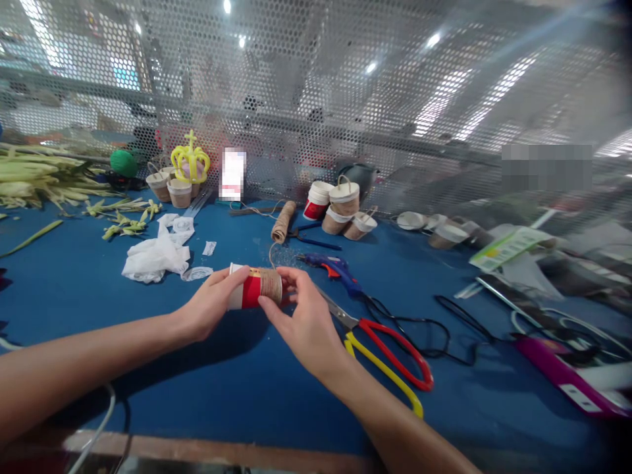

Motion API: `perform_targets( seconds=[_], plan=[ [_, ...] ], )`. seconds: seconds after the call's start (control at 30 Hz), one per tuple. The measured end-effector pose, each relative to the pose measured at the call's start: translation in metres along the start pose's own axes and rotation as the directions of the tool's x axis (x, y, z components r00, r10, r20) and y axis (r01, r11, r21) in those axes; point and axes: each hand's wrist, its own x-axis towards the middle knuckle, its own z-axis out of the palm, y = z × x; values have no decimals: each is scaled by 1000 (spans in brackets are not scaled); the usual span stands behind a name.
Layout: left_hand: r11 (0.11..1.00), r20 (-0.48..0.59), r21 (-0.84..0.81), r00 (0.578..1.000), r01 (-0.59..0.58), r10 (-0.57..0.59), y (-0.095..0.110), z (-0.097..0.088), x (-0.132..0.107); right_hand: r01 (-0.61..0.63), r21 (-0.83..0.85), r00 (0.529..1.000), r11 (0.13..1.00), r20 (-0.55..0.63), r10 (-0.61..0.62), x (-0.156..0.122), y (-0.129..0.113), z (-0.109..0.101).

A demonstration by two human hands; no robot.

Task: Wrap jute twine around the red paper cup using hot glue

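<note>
A red and white paper cup (251,290) lies sideways between my two hands, above the blue table. Brown twine is wound round its right part, and a strand runs up from it toward a roll of twine (283,222). My left hand (213,296) is closed round the cup's left end, thumb on top. My right hand (301,309) grips the twine-wrapped end with thumb and fingers; some fingertips are hidden behind the cup. Just right of my right hand lie large scissors (380,336) with one red and one yellow handle. Beyond it rests a blue glue gun (338,268).
Several twine-wrapped cups (344,199) stand at the back, beside pliers (316,240). Crumpled white plastic (160,253) lies at left, near a yellow crown-shaped piece (190,161) and pale husks (44,174). Black cords lead toward a purple power strip (563,375) at right. Perforated metal mesh (296,85) rises behind.
</note>
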Motion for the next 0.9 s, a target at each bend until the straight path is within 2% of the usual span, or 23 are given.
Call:
perform_targets(
  seconds=[0.47,0.67,0.73,0.8,0.87,0.9],
  plan=[
    [984,25,-140,994,111,-109,6,3,-1,17,-50,1000,999,23,-16,1,-1,-5],
    [968,33,-183,985,174,-170,9,0,4,41,16,999,999,22,-41,1,-5,-7],
    [980,62,-158,992,118,-110,7,0,4,15,44,1000,999,16,-16,3,-6,-9],
    [995,125,-97,992,16,-4,5,-1,2,-63,131,998,989,3,63,7,-6,-14],
    [996,211,10,974,-92,88,4,-3,-1,-163,252,986,954,21,163,12,-4,-20],
    [986,246,81,962,-146,122,4,-4,-3,-213,305,977,928,69,202,15,-3,-23]
  ],
)
